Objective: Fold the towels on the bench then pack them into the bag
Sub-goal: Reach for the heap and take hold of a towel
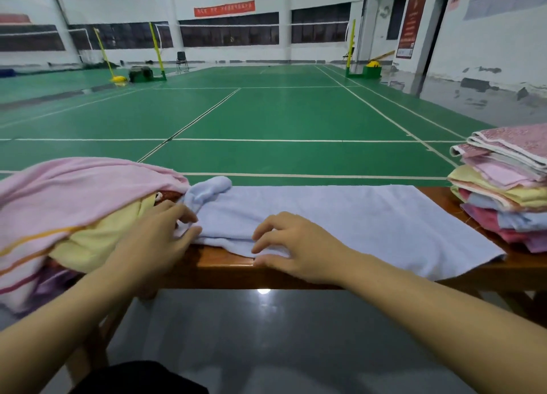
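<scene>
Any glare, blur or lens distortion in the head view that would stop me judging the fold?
Head view: wide-angle bending toward the edges; a lamp glare spot on the grey floor below the bench; light blue towel and both hands sharp and evenly lit; far wall soft.

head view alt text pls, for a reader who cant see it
Two bare hands work a pale blue towel spread on a wooden bench: the left hand pinches its bunched end, the right hand presses its near edge. Unfolded towels lie left, a folded stack right.
</scene>
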The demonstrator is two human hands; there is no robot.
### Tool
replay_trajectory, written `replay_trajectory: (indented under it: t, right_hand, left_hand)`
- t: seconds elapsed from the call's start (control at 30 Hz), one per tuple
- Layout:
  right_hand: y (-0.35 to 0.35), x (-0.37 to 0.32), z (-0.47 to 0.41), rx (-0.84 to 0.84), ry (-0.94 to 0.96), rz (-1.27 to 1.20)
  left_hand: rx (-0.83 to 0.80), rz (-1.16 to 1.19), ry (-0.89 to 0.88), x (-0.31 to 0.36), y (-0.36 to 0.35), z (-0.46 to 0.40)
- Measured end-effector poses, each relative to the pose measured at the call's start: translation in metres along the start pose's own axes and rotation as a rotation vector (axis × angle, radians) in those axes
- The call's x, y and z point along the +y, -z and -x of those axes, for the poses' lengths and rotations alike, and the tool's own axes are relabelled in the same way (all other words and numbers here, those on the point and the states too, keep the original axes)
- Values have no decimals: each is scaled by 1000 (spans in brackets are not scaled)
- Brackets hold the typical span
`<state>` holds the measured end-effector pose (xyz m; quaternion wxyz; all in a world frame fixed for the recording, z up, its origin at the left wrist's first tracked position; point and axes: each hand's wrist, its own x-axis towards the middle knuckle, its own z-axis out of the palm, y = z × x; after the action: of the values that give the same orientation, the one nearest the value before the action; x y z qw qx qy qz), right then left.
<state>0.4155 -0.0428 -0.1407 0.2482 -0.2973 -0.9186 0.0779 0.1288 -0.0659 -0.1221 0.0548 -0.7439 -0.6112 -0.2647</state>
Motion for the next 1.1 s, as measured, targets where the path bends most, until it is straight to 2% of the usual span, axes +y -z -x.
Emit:
replay_trajectory:
  t: [0.17, 0.27, 0.37, 0.5, 0.6, 0.67, 0.7, 0.77, 0.83, 0.9, 0.97, 1.03, 1.1]
  right_hand:
    - [-27, -21, -46, -9, -173, -95]
    - [-35, -25, -58, -10, -231, -83]
    - [-34, -25, -59, -66, -212, -59]
    - [-24, -30, -51, -177, -70, -264]
    - [-14, -42, -44, -371, -112, -507]
    - [-5, -47, -43, -517, -124, -573]
    - [-1, -47, -45, -535, -138, -588]
    - [8, -38, -50, -380, -240, -634]
    - [16, -14, -57, -85, -373, -546]
    - [24, 22, -59, 80, -466, -278]
    - [32, 58, -55, 54, -564, -52]
    - [37, 86, -43, -104, -649, 109]
    - [37, 104, -27, -275, -691, 237]
  left_hand:
    - [-143, -184, 256, -36, 7, -25]
    - [-257, -265, 297, -37, 17, -40]
    - [-184, -231, 309, -38, 30, -54]
    - [-208, -292, 352, -49, 54, -73]
    - [-171, -418, 368, -58, 62, -78]
    - [-153, -578, 347, -52, 65, -74]
    - [-131, -656, 317, -47, 63, -72]
    - [-47, -743, 246, -31, 56, -66]
    - [53, -647, 113, -8, 43, -64]
    - [-8, -301, -21, 21, 21, -61]
    - [-209, -22, -81, 48, -11, -55]
    - [-346, -53, -70, 61, -46, -51]
    - [-371, -150, 39, 50, -70, -53]
